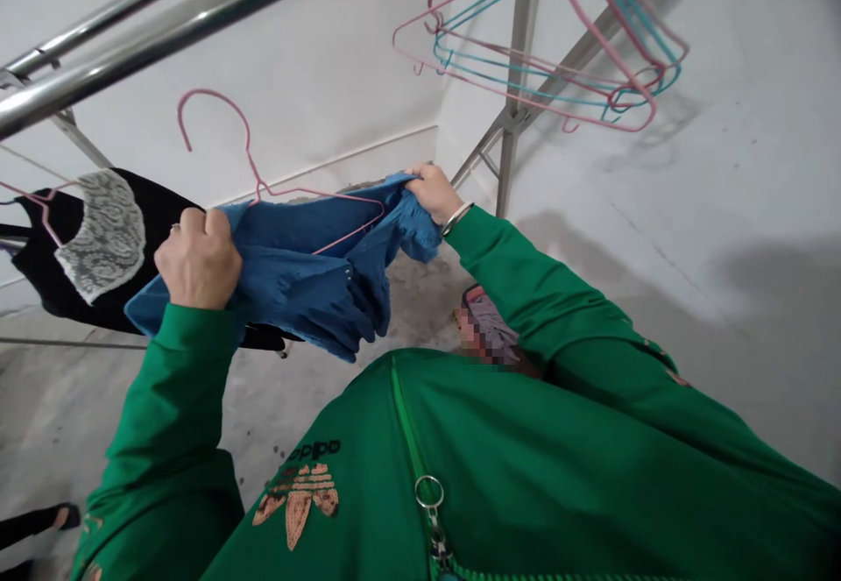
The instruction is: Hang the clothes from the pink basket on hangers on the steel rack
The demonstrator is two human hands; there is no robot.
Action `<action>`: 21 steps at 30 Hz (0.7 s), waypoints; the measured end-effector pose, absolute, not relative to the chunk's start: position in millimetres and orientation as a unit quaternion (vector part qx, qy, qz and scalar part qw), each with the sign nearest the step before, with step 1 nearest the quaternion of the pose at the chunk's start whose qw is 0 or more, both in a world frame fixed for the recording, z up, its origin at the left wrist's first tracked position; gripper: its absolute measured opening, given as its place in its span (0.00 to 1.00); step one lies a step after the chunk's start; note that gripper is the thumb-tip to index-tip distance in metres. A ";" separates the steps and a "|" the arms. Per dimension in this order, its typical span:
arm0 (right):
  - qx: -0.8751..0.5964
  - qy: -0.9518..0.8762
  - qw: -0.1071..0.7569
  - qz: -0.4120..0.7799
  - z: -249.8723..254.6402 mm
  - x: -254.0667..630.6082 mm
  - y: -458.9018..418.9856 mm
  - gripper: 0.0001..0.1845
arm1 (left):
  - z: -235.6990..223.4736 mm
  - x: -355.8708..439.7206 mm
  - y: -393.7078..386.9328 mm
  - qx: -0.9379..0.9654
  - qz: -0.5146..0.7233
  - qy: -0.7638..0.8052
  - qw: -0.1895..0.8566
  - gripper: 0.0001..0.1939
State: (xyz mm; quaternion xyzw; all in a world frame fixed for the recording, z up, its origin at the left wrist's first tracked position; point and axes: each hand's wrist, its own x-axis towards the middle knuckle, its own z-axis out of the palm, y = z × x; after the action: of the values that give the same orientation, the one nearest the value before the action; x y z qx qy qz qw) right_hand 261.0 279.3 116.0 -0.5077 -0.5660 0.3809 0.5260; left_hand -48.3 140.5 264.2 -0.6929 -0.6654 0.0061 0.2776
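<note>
A blue garment (308, 287) is stretched between my two hands, with folds hanging along its lower edge. My left hand (198, 258) is closed round its left side. At the right end, my right hand (430, 191) pinches the cloth's upper edge. Inside the garment's opening sits a pink wire hanger (289, 191). Its hook stands up above the cloth, and one arm reaches toward my right hand. The hanger's other arm is hidden by the fabric and my left hand.
Shiny metal rails (177, 24) cross the upper left. A black top with a lace collar (109, 235) hangs at the left. Several pink and blue hangers (539, 68) hang at upper right. A basin holding cloth (490, 327) is on the floor. A person's foot (66, 515) shows lower left.
</note>
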 end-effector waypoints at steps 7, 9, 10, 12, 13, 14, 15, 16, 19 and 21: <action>-0.445 -0.764 0.365 0.291 146.6 252.4 205.5 0.06 | 244.2 -56.2 152.3 -0.705 0.015 -0.655 0.272 0.24; -0.315 -0.848 0.251 0.345 156.2 255.2 183.6 0.07 | 240.4 -59.4 153.7 -0.702 0.006 -0.651 0.290 0.24; -0.270 -0.865 0.226 0.358 161.6 257.5 177.1 0.09 | 238.9 -60.0 153.8 -0.701 -0.003 -0.650 0.295 0.24; -0.266 -0.855 0.285 0.343 173.5 261.9 175.1 0.15 | 237.0 -58.3 153.2 -0.697 -0.018 -0.654 0.295 0.24; -0.289 -0.834 0.345 0.318 179.9 262.7 179.2 0.18 | 236.5 -55.8 152.6 -0.697 -0.023 -0.657 0.288 0.24; -0.310 -0.813 0.397 0.292 186.2 261.7 185.6 0.22 | 236.1 -52.1 152.1 -0.696 -0.030 -0.661 0.277 0.24; -0.316 -0.801 0.431 0.270 192.6 258.7 193.3 0.25 | 235.5 -47.5 151.7 -0.699 -0.039 -0.665 0.261 0.23; -0.308 -0.800 0.446 0.256 198.7 253.3 201.3 0.28 | 234.7 -42.0 151.5 -0.701 -0.052 -0.669 0.242 0.22; -0.251 -0.820 0.441 0.264 214.6 225.9 220.7 0.31 | 229.4 -23.2 152.4 -0.712 -0.095 -0.673 0.175 0.19; -0.222 -0.822 0.421 0.313 220.8 204.8 227.4 0.29 | 224.3 -12.1 153.7 -0.720 -0.109 -0.669 0.145 0.18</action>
State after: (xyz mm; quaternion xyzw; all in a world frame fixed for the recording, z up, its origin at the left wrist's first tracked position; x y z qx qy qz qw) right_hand 204.8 227.4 220.8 -0.2217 -0.8223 0.3126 0.4206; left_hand -12.1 153.7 224.3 -0.7203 -0.6695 -0.1086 0.1453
